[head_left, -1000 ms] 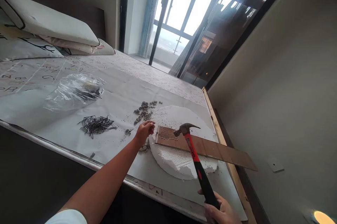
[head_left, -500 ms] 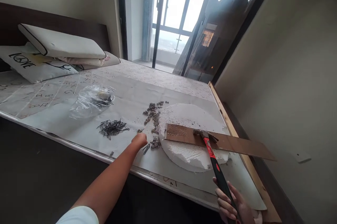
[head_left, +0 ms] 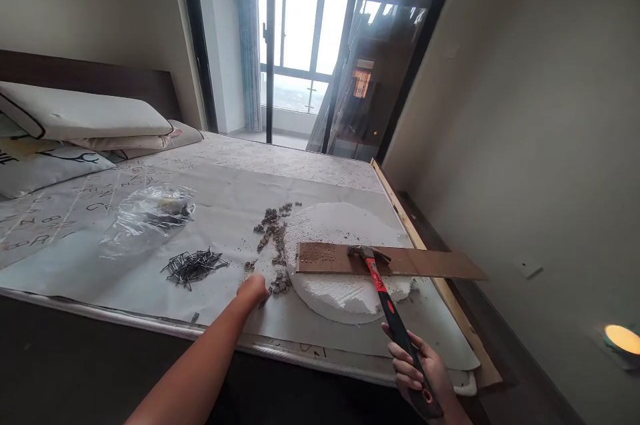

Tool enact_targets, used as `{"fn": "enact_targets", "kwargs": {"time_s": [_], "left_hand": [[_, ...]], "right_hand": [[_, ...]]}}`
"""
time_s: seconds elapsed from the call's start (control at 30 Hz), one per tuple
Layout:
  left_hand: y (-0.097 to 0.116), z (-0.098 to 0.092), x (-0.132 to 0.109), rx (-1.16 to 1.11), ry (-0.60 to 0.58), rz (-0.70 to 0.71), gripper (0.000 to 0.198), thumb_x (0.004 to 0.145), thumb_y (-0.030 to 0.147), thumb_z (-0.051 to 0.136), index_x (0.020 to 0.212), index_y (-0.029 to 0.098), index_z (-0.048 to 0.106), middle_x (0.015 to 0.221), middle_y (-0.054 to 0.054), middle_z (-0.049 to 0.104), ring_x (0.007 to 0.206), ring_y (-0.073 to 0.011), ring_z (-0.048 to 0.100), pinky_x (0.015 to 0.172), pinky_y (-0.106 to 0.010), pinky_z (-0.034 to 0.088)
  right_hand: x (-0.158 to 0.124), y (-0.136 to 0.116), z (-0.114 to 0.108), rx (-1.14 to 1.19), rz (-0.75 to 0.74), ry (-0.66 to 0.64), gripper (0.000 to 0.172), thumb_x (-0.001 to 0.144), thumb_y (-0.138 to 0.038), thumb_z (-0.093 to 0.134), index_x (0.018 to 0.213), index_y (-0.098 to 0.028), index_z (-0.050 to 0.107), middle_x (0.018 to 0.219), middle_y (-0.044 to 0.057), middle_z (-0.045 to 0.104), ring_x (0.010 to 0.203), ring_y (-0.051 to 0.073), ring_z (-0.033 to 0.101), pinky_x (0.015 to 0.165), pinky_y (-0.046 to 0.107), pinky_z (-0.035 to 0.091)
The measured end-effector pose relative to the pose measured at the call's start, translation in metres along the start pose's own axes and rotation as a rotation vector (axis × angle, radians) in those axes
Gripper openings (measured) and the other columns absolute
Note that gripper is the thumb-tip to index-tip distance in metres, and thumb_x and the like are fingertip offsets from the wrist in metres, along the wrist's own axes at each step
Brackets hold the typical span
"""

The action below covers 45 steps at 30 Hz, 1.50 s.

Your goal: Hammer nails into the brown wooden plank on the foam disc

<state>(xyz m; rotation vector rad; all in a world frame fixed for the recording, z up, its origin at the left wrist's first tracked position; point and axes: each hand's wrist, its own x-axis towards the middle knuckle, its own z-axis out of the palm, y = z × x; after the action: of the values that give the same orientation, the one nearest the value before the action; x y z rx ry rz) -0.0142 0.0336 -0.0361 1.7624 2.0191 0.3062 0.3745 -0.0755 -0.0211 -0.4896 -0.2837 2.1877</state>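
My right hand (head_left: 417, 368) is wrapped round the black rubber grip of a claw hammer (head_left: 387, 302) with a red neck. The hammer's head lies over a brown wooden board (head_left: 425, 262), whose left end is dotted with rows of small holes or nail points. Under the board is a rough white foam disc (head_left: 335, 295). My left hand (head_left: 253, 288) is closed and low over the sheet, against a few loose nails (head_left: 267, 295); its fingertips are hidden. Grey crumbly bits (head_left: 281, 282) lie just right of it. A pile of dark nails (head_left: 194, 266) sits further left.
A clear plastic bag (head_left: 150, 215) with dark contents lies behind the nail pile. Grey sheeting (head_left: 235, 202) covers part of the mattress. Pillows (head_left: 85, 112) are stacked at the left. A wooden bed rail (head_left: 415, 232) runs along the right, beside the wall.
The view has turned to the right and tilted up a little. My left hand has come slightly nearer to me, onto the few loose nails. The hammer still lies across the board.
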Motion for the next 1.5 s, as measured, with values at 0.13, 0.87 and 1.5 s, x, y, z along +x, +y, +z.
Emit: {"fn": "enact_targets", "kwargs": {"time_s": [0.13, 0.87, 1.5], "left_hand": [[0.011, -0.02, 0.001, 0.11, 0.062, -0.127, 0.004, 0.061, 0.016, 0.052, 0.061, 0.013, 0.052, 0.073, -0.016, 0.061, 0.074, -0.0295, 0.059, 0.061, -0.035, 0.042], [0.119, -0.014, 0.005, -0.844, 0.185, 0.173, 0.032, 0.067, 0.041, 0.054, 0.077, 0.013, 0.065, 0.05, 0.0, 0.057, 0.046, -0.0111, 0.05, 0.047, -0.022, 0.041], [0.134, 0.011, 0.03, -0.522, 0.318, 0.282, 0.021, 0.072, 0.033, 0.054, 0.072, 0.018, 0.07, 0.077, -0.007, 0.07, 0.071, -0.0194, 0.063, 0.059, -0.027, 0.047]], "right_hand": [[0.004, -0.006, 0.002, 0.036, 0.046, -0.076, 0.042, 0.081, -0.041, 0.051, 0.107, -0.009, 0.057, 0.05, -0.011, 0.034, 0.031, -0.001, 0.02, 0.029, 0.009, 0.02], [0.015, -0.003, 0.014, -0.197, 0.142, 0.012, 0.04, 0.076, -0.061, 0.048, 0.074, -0.021, 0.047, 0.038, -0.01, 0.043, 0.022, 0.004, 0.026, 0.022, 0.016, 0.033], [0.018, 0.008, 0.013, -0.452, 0.108, 0.297, 0.048, 0.07, -0.068, 0.048, 0.067, -0.02, 0.042, 0.033, -0.01, 0.04, 0.021, 0.005, 0.033, 0.022, 0.015, 0.029]]}}
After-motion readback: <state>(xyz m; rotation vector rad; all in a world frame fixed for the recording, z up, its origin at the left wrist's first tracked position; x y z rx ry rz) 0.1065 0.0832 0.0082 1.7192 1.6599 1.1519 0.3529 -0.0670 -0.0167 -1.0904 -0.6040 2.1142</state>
